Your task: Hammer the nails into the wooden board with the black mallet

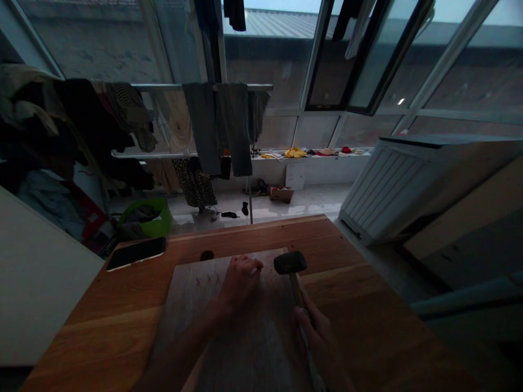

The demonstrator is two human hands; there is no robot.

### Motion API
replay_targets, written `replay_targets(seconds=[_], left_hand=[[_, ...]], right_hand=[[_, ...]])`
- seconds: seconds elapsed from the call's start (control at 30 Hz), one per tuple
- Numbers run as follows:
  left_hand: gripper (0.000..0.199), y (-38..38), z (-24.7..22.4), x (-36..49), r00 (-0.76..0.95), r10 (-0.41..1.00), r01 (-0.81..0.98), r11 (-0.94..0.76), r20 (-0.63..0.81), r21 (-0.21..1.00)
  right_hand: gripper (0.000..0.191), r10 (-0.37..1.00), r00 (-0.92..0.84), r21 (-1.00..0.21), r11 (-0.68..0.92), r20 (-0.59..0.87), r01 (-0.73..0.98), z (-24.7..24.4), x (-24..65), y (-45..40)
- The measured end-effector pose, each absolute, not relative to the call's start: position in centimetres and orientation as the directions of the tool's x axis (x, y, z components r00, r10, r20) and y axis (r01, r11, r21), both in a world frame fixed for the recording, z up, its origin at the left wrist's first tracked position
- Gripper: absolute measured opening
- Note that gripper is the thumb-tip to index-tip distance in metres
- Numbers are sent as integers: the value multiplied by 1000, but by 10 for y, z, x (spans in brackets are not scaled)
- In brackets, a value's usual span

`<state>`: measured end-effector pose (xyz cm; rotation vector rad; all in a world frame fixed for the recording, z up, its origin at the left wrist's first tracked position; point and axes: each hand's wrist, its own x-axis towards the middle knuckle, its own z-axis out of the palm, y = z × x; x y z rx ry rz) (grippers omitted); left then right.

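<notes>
My right hand (312, 326) is wrapped round the wooden handle of a hammer (291, 263). The dark, blunt head is raised just right of the board's far corner. On the pale wooden board (253, 348) rests my left hand (242, 276), its fingers curled and pinched together. Whatever may be between the fingertips is too small and dark to make out. Left of that hand, a short row of thin nails (208, 279) stands up from the board.
The board lies on a brown wooden table (359, 310). A phone (137, 253) lies at the table's far left, and a dark round thing (207, 255) sits behind the board. Beyond are hanging clothes (235, 128), a green basket (157, 215) and a white ribbed cabinet (388, 185).
</notes>
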<state>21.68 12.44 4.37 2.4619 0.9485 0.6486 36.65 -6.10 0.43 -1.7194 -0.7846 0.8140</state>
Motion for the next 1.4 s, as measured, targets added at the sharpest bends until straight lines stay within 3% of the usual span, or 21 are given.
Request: replay_targets(seconds=[0.2,0.3,0.57,0.7,0.83,1.03,1.17,1.3,1.4], left_hand=[[26,123,39,218,619,737,531,-647,271,547],[37,123,39,219,602,756,534,-621,258,574],[45,124,36,220,614,749,531,-624,247,573],[60,122,44,208,675,684,536,-713,278,453],[32,109,63,168,718,594,505,-803,363,317],[42,56,52,87,939,298,276,-951,171,141],[28,24,34,68,959,241,246,-969,148,-16],[25,20,43,82,973,195,193,-981,127,28],[29,33,55,111,956,250,221,-957,152,188]], right_hand=[[74,834,535,-945,-271,-136,183,15,361,-58],[69,851,515,-929,-264,-99,258,28,360,-56],[63,911,411,-857,-192,26,479,30,357,-48],[61,918,395,-838,-191,32,512,27,352,-47],[60,922,386,-847,-179,33,501,27,353,-46],[67,911,407,-867,-253,-64,430,29,360,-55],[74,887,441,-883,-312,-138,351,35,366,-70],[77,856,495,-906,-318,-147,280,28,376,-79],[74,810,568,-932,-307,-150,192,19,381,-81]])
